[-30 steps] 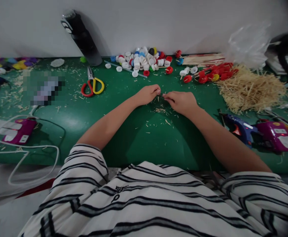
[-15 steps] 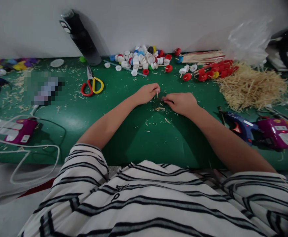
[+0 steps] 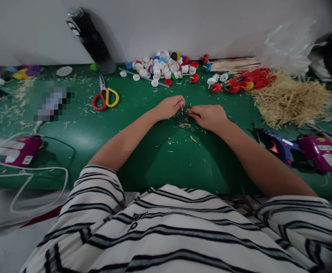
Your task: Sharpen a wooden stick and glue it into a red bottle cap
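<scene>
My left hand (image 3: pixel 171 106) is closed in a pinch, with a short pale wooden stick (image 3: pixel 182 107) pointing down from its fingertips. Whatever else lies between those fingers is hidden. Just to its right, my right hand (image 3: pixel 210 116) is closed too, thumb against the curled forefinger. What it grips is too small and covered to make out. A narrow gap parts the fingertips of the two hands. Below them a little heap of wood shavings (image 3: pixel 184 125) lies on the green tabletop (image 3: pixel 166 163).
Bottle caps (image 3: pixel 162 70) are piled at the back. Red caps on sticks (image 3: pixel 235 86) lie beside wood straw (image 3: pixel 291 99). Scissors (image 3: pixel 106 94), a black bottle (image 3: pixel 93 41) and a corded phone (image 3: pixel 53 104) are to the left; a blue glue gun (image 3: pixel 278 146) is at right.
My right hand's fingertips have drawn slightly back from the stick, and the thin dark thing at them shows less. My left hand keeps its place with the stick.
</scene>
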Tool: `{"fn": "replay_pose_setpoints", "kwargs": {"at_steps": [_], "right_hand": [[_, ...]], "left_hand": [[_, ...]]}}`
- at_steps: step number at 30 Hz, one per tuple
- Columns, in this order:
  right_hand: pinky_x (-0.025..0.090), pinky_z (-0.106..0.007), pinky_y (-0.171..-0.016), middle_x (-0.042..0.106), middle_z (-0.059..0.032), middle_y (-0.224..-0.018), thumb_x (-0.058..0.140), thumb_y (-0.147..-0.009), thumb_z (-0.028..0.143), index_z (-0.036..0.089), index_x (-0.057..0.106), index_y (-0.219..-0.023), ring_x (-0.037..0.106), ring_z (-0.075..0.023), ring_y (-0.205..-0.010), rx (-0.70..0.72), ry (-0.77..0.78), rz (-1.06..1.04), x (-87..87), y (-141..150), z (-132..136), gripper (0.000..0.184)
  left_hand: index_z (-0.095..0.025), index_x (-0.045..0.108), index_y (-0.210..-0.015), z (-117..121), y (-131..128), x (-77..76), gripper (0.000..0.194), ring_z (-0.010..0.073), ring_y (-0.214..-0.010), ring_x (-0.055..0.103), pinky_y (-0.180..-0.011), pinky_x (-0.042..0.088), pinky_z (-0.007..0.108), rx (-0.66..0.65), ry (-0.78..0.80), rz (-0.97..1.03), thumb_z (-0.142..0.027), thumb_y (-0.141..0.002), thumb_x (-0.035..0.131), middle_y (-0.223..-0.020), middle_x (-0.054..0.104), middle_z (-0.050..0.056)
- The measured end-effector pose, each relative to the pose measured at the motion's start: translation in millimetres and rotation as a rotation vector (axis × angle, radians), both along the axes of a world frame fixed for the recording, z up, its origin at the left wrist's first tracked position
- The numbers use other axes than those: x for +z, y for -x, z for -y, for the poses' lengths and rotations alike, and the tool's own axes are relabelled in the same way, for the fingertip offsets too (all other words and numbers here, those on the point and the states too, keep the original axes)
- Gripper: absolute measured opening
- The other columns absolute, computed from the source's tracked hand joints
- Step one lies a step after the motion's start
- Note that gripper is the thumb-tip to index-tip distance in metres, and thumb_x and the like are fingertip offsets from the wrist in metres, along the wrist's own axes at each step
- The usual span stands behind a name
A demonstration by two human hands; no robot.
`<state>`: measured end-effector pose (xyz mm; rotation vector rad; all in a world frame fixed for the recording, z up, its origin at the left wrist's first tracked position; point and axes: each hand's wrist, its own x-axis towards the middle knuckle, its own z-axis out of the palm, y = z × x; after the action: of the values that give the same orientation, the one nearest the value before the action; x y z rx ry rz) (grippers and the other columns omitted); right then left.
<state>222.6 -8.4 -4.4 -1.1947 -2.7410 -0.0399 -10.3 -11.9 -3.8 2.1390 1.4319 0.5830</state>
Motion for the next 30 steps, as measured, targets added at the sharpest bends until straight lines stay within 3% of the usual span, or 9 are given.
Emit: {"fn": "replay_pose_setpoints", "kwargs": {"at_steps": [7, 15, 22, 30], "right_hand": [[0.032, -0.034, -0.064, 0.083, -0.0004, -0.121, 0.047, -0.108, 0.039, 0.033, 0.079, -0.117, 0.072, -0.0257, -0.101, 0.038, 0.033, 0.042, 3.8, 0.4, 2.4, 0.034], [0.024, -0.032, -0.060, 0.085, -0.0036, -0.112, 0.044, -0.109, 0.044, 0.030, 0.079, -0.113, 0.072, -0.0258, -0.096, 0.033, 0.035, 0.106, 10.3, -8.4, 2.1, 0.037], [0.029, -0.034, -0.063, 0.082, -0.0038, -0.125, 0.040, -0.111, 0.042, 0.031, 0.079, -0.123, 0.071, -0.0254, -0.099, 0.012, -0.034, 0.008, 4.8, 1.3, 1.4, 0.042], [0.034, -0.035, -0.065, 0.084, -0.0017, -0.121, 0.050, -0.106, 0.039, 0.032, 0.079, -0.121, 0.073, -0.0280, -0.103, -0.003, 0.055, 0.030, 8.8, 4.2, -8.1, 0.033]], "left_hand": [[-0.020, 0.060, -0.100, 2.0, 0.8, -0.7, 0.022, 0.0180, -0.087, 0.059, -0.089, 0.046, 0.033, -0.001, 0.003, 0.031, -0.022, -0.105, 0.039, -0.096, 0.068, 0.006], [-0.022, 0.058, -0.101, -1.0, 5.3, -2.2, 0.022, 0.0177, -0.076, 0.053, -0.077, 0.044, 0.034, -0.042, 0.035, 0.031, -0.024, -0.105, 0.036, -0.089, 0.063, 0.005], [-0.020, 0.059, -0.104, -2.7, 4.4, -2.5, 0.024, 0.0186, -0.086, 0.057, -0.084, 0.046, 0.034, -0.048, 0.030, 0.032, -0.024, -0.105, 0.035, -0.099, 0.067, 0.007], [-0.020, 0.058, -0.106, -1.6, 4.5, -1.4, 0.024, 0.0206, -0.095, 0.060, -0.090, 0.047, 0.036, -0.037, 0.002, -0.029, -0.023, -0.104, 0.035, -0.107, 0.068, 0.009]]}}
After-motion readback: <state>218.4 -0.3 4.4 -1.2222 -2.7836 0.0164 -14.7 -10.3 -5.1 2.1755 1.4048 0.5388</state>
